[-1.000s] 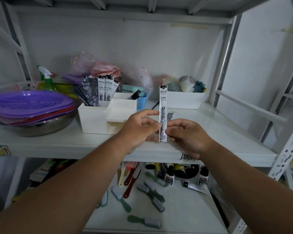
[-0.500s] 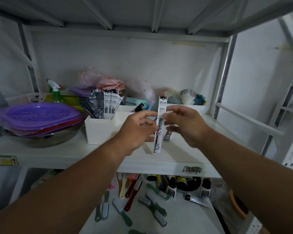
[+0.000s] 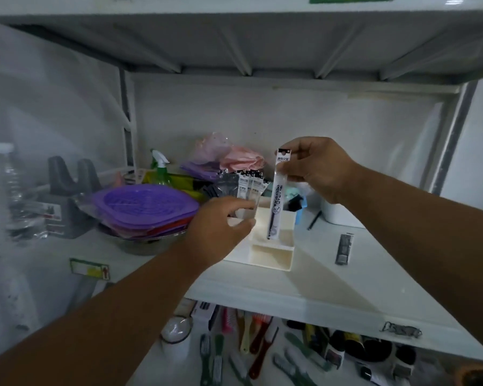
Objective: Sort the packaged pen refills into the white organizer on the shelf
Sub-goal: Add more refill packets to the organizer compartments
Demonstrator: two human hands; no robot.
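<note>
My right hand pinches the top of a long packaged pen refill. The packet hangs upright, its lower end inside a middle compartment of the white organizer on the shelf. My left hand hovers at the organizer's left side with curved, spread fingers, and I see nothing in it. Several refill packets stand in the organizer's back compartment. Another packet lies flat on the shelf to the right.
Purple plastic lids sit stacked on a metal bowl left of the organizer. A green spray bottle, pink bags and a white bin stand behind. A black pen lies by the bin. Brushes and combs fill the lower shelf.
My left hand has let go of the packet and dropped to the organizer's side. My right hand took the packet by its top and carried it over the organizer. The view rose and turned left.
</note>
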